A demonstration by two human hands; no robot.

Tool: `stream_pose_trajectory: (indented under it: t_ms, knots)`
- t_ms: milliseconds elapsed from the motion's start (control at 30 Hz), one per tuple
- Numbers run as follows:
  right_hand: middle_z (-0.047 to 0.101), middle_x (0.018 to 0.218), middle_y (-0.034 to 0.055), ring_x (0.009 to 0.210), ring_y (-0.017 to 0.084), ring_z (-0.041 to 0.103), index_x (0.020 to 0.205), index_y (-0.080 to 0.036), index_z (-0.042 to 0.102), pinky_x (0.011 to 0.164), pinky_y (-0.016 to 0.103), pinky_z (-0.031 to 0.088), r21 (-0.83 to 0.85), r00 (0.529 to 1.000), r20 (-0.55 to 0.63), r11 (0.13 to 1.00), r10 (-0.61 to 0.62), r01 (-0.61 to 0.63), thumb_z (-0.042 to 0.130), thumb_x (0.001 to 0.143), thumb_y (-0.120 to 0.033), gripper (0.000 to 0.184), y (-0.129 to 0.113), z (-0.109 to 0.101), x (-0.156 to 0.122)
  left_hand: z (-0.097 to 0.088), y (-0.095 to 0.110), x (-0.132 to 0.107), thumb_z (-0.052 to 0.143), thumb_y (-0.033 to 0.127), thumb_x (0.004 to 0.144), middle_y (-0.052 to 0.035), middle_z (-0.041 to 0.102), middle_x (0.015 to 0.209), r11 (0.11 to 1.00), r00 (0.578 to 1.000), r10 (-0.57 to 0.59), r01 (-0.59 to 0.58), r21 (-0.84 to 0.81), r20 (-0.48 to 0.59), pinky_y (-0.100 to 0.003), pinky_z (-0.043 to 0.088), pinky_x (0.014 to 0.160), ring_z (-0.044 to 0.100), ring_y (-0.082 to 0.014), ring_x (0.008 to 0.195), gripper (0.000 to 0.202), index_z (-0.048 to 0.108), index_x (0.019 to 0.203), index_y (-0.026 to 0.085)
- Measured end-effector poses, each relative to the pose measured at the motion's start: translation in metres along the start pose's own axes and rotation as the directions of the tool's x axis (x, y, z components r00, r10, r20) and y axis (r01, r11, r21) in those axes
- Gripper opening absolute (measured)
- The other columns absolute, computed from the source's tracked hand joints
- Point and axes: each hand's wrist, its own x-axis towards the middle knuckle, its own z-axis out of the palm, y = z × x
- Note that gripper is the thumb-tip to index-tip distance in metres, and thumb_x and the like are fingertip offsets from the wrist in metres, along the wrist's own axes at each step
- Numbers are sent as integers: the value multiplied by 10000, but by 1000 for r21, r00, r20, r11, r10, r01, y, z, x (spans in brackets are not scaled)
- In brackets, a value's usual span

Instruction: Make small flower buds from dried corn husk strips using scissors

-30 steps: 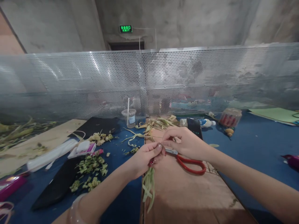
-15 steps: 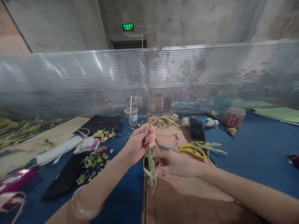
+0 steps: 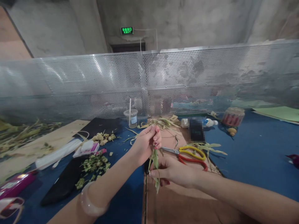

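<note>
My left hand [image 3: 146,142] is raised over the wooden board [image 3: 187,199], its fingers pinched on the top of a bundle of green leaf strips [image 3: 155,161] that hangs down. Below it, my right hand [image 3: 171,171] is closed around the lower part of the same strips. A clear bangle [image 3: 90,199] sits on my left wrist. Two pairs of scissors lie on the board just right of my hands: a yellow-handled pair [image 3: 190,151] and a red-handled pair [image 3: 192,161] partly under it.
A plastic cup with a straw [image 3: 131,117] stands at the back by the perforated metal screen [image 3: 149,84]. Dried flower bits [image 3: 94,165], black sheets [image 3: 67,179], a white and pink box [image 3: 86,147], a bottle [image 3: 203,122] and a round jar [image 3: 232,116] lie on the blue table.
One second ago both hands met near the red scissors. The left hand has since lifted the strips, and the right hand has dropped below it and closed round their lower part.
</note>
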Motion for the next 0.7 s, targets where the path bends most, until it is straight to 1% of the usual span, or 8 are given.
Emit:
stream_pose_trajectory:
  t_ms: [67, 167, 233, 300, 400, 500, 600, 700]
  knots:
    - [539, 623, -24, 483, 61, 466, 760, -146, 560, 454, 195, 340, 1, 1000, -21, 1000, 3, -3, 611, 747, -402, 261, 0, 1, -1, 1, -1, 3, 450, 244, 858, 50, 334, 552, 1000, 1000, -4, 4, -8, -8, -166, 296, 431, 324, -55, 448, 171, 472, 716, 152]
    - [549, 650, -11, 571, 86, 505, 748, -147, 557, 532, 217, 390, -5, 993, -117, 1000, -24, 23, 597, 748, -447, 303, -4, 1, -2, 1, -8, 7, 473, 251, 847, 60, 324, 540, 999, 999, -31, 30, -29, -23, -144, 222, 382, 262, -36, 406, 169, 468, 711, 152]
    - [564, 669, 2, 624, 105, 525, 736, -143, 563, 604, 244, 423, 4, 983, -178, 999, -44, 46, 630, 720, -438, 303, -9, 0, -2, 2, -15, 9, 489, 263, 839, 62, 325, 526, 999, 998, -46, 45, -29, -33, -139, 194, 368, 242, -30, 393, 183, 465, 698, 149]
    - [581, 681, 11, 637, 117, 540, 763, -139, 570, 631, 259, 441, 80, 978, -198, 994, -59, 76, 670, 693, -387, 276, -12, -2, 0, 4, -22, 10, 496, 278, 834, 57, 343, 523, 998, 997, -58, 57, -12, -45, -138, 237, 385, 285, -32, 405, 200, 461, 687, 148]
    - [574, 621, 1, 569, 117, 542, 763, -147, 541, 575, 266, 457, 277, 987, -154, 956, -52, 93, 655, 708, -316, 210, -11, -3, 3, 7, -27, 10, 506, 289, 827, 50, 376, 533, 997, 995, -69, 72, 32, -74, -151, 333, 451, 364, -47, 449, 195, 463, 694, 153]
    - [447, 491, -66, 419, 76, 425, 705, -172, 479, 435, 228, 415, 407, 997, -80, 913, 20, 14, 622, 735, -329, 215, -7, -2, 3, 6, -26, 9, 528, 294, 811, 50, 390, 540, 992, 991, -102, 107, 63, -85, -178, 388, 497, 393, -60, 469, 181, 467, 704, 162]
    - [303, 446, -104, 358, 33, 266, 716, -149, 521, 361, 170, 321, 371, 998, -30, 928, 60, -45, 572, 781, -380, 245, -4, 0, 0, 3, -22, 8, 529, 293, 810, 52, 385, 554, 991, 988, -126, 130, 44, -84, -181, 397, 493, 383, -59, 468, 165, 478, 719, 165]
    - [264, 420, -107, 338, 31, 235, 738, -131, 559, 348, 160, 307, 316, 996, 15, 945, 85, -86, 490, 837, -394, 289, -4, 2, -2, -1, -17, 8, 520, 259, 817, 51, 371, 560, 996, 991, -88, 89, 13, -99, -156, 369, 464, 374, -54, 473, 157, 482, 708, 153]
